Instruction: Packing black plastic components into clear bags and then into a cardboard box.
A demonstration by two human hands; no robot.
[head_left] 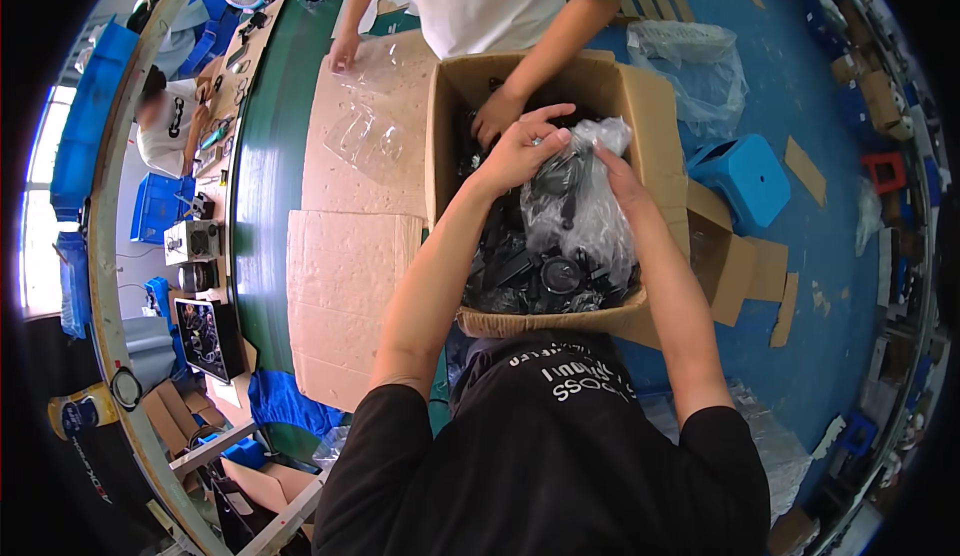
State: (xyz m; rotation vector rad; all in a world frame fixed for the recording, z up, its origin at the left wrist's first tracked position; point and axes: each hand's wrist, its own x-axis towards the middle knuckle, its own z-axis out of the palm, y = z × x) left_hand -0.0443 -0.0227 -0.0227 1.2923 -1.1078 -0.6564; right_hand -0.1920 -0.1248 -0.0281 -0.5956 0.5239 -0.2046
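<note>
A cardboard box point(662, 136) stands in front of me, holding a jumble of black plastic parts point(500, 274), among them a round, lens-like piece point(562, 276). A crumpled clear plastic bag point(570, 211) with dark parts showing through it lies on top. My left hand point(522, 159) pinches the bag's upper end, thumb and fingers close together. At the bag's right side my right hand point(622, 178) grips the film, its fingers partly hidden. A co-worker's hand point(497, 116) reaches into the box, left of my left hand.
Flattened cardboard point(350, 301) and clear plastic packaging point(365, 141) lie on the green conveyor belt point(262, 256) at left. A blue plastic stool point(742, 181), an open carton point(722, 256) and a plastic bag point(690, 66) are on the blue floor at right. Another person sits far left.
</note>
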